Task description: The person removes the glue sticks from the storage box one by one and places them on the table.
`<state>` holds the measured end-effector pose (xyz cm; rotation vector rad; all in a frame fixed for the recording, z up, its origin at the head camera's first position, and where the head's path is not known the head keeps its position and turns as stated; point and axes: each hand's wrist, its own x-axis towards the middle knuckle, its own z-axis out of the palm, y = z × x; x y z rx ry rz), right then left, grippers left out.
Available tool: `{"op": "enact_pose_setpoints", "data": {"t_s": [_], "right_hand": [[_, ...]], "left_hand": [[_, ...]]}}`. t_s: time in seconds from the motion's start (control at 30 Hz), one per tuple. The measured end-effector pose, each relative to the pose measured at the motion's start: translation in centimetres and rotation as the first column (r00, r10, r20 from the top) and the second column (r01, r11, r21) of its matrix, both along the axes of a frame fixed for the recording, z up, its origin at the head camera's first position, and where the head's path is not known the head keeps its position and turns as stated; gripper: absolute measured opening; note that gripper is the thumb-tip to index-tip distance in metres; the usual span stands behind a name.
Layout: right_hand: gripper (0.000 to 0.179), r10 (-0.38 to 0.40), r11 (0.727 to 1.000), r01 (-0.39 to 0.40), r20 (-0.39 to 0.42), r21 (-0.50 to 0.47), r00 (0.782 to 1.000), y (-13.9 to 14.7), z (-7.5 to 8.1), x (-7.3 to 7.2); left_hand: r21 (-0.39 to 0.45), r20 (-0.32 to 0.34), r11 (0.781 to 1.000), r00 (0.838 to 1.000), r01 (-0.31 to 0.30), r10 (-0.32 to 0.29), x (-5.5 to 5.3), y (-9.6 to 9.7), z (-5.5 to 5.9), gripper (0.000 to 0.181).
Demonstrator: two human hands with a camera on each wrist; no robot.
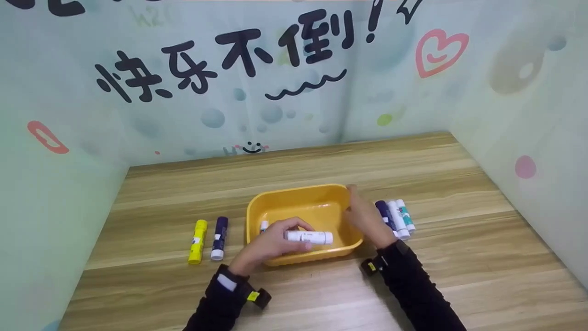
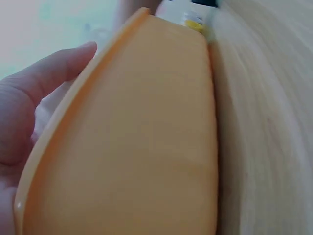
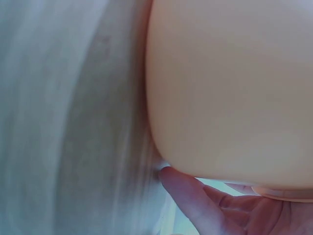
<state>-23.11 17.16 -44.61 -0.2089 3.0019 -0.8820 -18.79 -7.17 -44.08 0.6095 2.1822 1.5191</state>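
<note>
My left hand (image 1: 275, 241) holds a white glue stick (image 1: 317, 237) lengthwise over the yellow plastic bin (image 1: 298, 189), fingers behind it and thumb in front. In the left wrist view the thumb (image 2: 66, 66) shows just beyond the bin's rim, and the bin's wall hides most of the glue stick. At the bin's right end, my right hand (image 1: 367, 218) grips the rim and wall. One finger (image 3: 188, 193) lies by the bin's lower corner in the right wrist view. Inside the bin at the left, a white-and-teal glue stick (image 1: 264, 225) is partly hidden by my left hand.
Left of the bin lie a yellow glue stick (image 1: 197, 241) and a navy one (image 1: 219, 239) with a white end. Right of it, beside my right wrist, are a navy (image 1: 384, 212), a white (image 1: 398, 219) and a teal-and-white glue stick (image 1: 406, 215). Printed cloth walls (image 1: 294, 124) enclose the wooden table (image 1: 156, 197).
</note>
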Motion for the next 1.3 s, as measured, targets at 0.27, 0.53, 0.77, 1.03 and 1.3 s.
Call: {"op": "enact_pose_setpoints", "data": {"t_s": [0.27,0.53,0.77,1.03,1.3], "right_hand": [[0.054,-0.002,1.000,0.002,-0.005,0.017,1.000,-0.1,0.1,0.0],[0.052,0.003,1.000,-0.003,-0.022,0.012,1.000,-0.2,0.1,0.0],[0.057,0.005,1.000,-0.004,-0.046,0.019,0.999,-0.1,-0.2,-0.1],[0.056,0.007,1.000,-0.007,-0.031,-0.003,1.000,0.0,-0.1,0.0],[0.056,0.012,1.000,-0.012,-0.026,0.010,1.000,0.0,0.0,0.0]], "left_hand": [[0.164,0.107,0.979,0.989,-0.117,0.100,-0.4,-0.5,0.3,0.039],[0.176,0.131,0.972,0.982,-0.155,0.133,-0.4,-0.6,0.4,0.039],[0.317,0.185,0.930,0.974,-0.187,0.133,-0.4,-0.6,0.3,0.029],[0.297,0.257,0.906,0.939,-0.302,0.229,-0.5,-1.0,1.0,0.046],[0.128,0.242,0.875,0.870,-0.467,0.429,-0.7,-4.2,4.1,0.053]]}}
